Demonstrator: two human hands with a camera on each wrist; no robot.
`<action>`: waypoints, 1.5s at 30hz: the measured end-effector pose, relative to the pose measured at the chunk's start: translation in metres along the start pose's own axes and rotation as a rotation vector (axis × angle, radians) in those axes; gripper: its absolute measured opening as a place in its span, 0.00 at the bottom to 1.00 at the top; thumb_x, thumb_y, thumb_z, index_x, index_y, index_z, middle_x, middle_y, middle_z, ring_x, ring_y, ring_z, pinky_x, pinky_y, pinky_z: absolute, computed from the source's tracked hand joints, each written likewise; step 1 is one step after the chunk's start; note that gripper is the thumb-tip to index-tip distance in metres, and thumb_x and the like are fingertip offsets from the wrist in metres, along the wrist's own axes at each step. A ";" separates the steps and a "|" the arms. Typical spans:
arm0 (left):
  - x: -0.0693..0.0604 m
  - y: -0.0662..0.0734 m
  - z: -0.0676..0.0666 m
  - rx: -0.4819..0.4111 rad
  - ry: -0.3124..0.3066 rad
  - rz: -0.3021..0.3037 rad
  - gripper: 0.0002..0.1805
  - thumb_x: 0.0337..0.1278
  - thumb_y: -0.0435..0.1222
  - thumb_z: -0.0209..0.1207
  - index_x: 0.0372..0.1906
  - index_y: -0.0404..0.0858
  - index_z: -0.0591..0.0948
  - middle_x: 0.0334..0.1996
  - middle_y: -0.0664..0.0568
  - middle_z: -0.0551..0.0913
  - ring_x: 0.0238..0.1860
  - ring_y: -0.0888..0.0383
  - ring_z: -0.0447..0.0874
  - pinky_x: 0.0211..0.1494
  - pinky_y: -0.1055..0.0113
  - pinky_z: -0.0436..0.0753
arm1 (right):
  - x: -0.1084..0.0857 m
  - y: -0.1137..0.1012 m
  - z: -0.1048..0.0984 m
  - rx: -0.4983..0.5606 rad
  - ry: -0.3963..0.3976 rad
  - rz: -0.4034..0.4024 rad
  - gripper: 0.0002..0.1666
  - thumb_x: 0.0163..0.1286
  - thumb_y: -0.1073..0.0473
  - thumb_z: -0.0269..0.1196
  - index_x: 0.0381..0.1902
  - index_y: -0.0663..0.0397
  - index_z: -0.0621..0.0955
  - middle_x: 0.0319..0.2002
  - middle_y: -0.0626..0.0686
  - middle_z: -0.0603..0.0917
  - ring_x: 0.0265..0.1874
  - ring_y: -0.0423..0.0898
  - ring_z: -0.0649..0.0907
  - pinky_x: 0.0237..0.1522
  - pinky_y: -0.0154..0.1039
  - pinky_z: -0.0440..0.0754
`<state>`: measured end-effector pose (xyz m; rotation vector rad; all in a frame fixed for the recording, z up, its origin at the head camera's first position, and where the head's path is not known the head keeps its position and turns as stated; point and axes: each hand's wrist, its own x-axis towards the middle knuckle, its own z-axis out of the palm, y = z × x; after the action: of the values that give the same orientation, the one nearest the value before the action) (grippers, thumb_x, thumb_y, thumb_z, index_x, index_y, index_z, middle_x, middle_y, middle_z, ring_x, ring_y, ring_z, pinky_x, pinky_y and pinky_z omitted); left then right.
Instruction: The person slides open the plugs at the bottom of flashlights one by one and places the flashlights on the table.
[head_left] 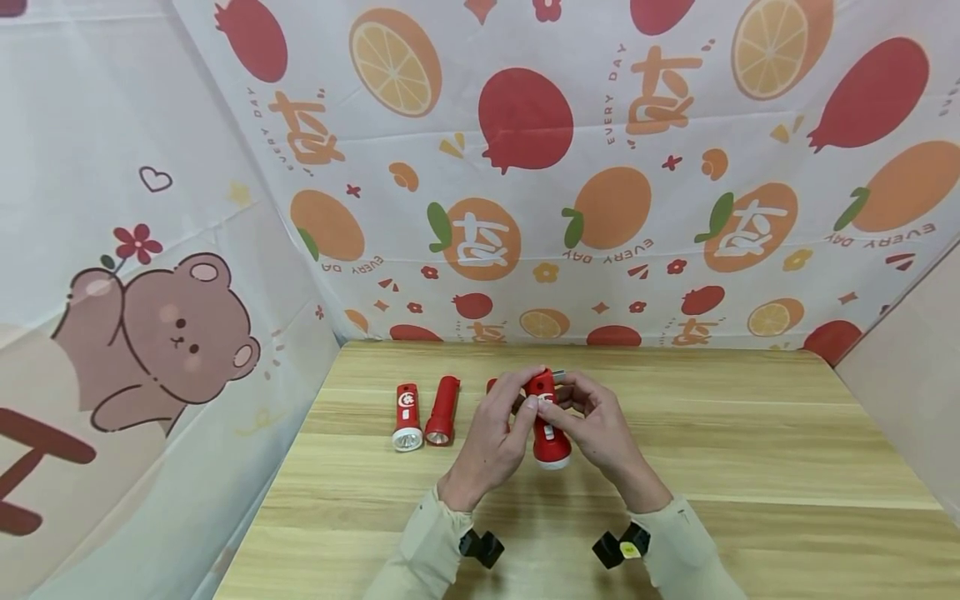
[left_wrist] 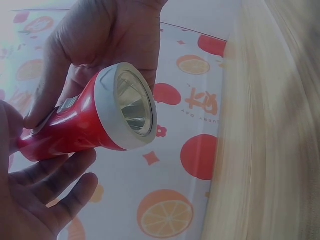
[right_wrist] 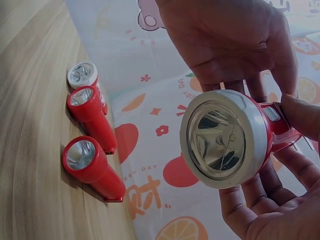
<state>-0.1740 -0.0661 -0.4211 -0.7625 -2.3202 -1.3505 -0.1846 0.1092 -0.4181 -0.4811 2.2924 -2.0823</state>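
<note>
Both hands hold a red flashlight [head_left: 550, 429] with a white rim, raised above the table with its lens end toward the person. My left hand [head_left: 489, 437] grips it from the left near its tail end, the thumb on its upper face. From the other side my right hand [head_left: 602, 422] pinches it, thumb on top and fingers beneath. A grey slide switch [right_wrist: 272, 114] shows on the body. Thin metal prongs [head_left: 558, 373] stick out at the tail, beside the right fingers. In the left wrist view the clear lens [left_wrist: 134, 102] faces the camera.
To the left on the wooden table [head_left: 337, 517] lie a red flashlight with a white head [head_left: 407, 425] and an all-red flashlight [head_left: 443, 410]. A third red flashlight [right_wrist: 92, 167] is mostly hidden behind the left hand in the head view. Printed cloth [head_left: 525, 275] hangs behind.
</note>
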 end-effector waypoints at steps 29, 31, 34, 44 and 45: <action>-0.004 -0.003 0.010 -0.230 -0.024 -0.273 0.21 0.81 0.43 0.41 0.70 0.46 0.68 0.53 0.49 0.80 0.45 0.53 0.83 0.46 0.59 0.86 | 0.002 -0.002 -0.007 0.051 0.080 0.151 0.21 0.69 0.58 0.67 0.57 0.58 0.78 0.41 0.51 0.81 0.39 0.44 0.83 0.42 0.36 0.85; -0.005 -0.003 0.013 -0.261 -0.024 -0.294 0.20 0.80 0.43 0.45 0.69 0.47 0.68 0.52 0.49 0.80 0.45 0.52 0.84 0.44 0.62 0.85 | 0.003 -0.002 -0.008 0.055 0.097 0.179 0.22 0.69 0.58 0.67 0.58 0.58 0.78 0.41 0.51 0.82 0.38 0.43 0.83 0.42 0.37 0.86; -0.006 -0.004 0.019 -0.296 -0.020 -0.327 0.19 0.77 0.42 0.51 0.67 0.47 0.69 0.51 0.50 0.80 0.45 0.51 0.83 0.43 0.65 0.85 | 0.005 -0.001 -0.010 0.054 0.121 0.220 0.23 0.70 0.56 0.67 0.59 0.57 0.78 0.42 0.52 0.82 0.39 0.43 0.83 0.41 0.38 0.87; -0.009 -0.004 0.036 -0.322 -0.036 -0.398 0.21 0.72 0.44 0.56 0.65 0.44 0.71 0.52 0.47 0.80 0.48 0.56 0.81 0.44 0.71 0.82 | 0.007 0.010 -0.017 0.038 0.178 0.326 0.25 0.70 0.51 0.67 0.61 0.52 0.78 0.46 0.54 0.85 0.40 0.44 0.83 0.41 0.39 0.88; -0.009 -0.004 0.038 -0.327 -0.043 -0.408 0.22 0.72 0.45 0.56 0.65 0.45 0.70 0.52 0.48 0.80 0.48 0.56 0.81 0.45 0.70 0.82 | 0.007 0.012 -0.017 0.040 0.185 0.333 0.25 0.70 0.51 0.67 0.61 0.51 0.78 0.46 0.54 0.85 0.40 0.44 0.83 0.41 0.39 0.88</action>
<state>-0.1706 -0.0373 -0.4470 -0.4146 -2.4062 -1.9403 -0.1979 0.1250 -0.4260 0.0966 2.2259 -2.0725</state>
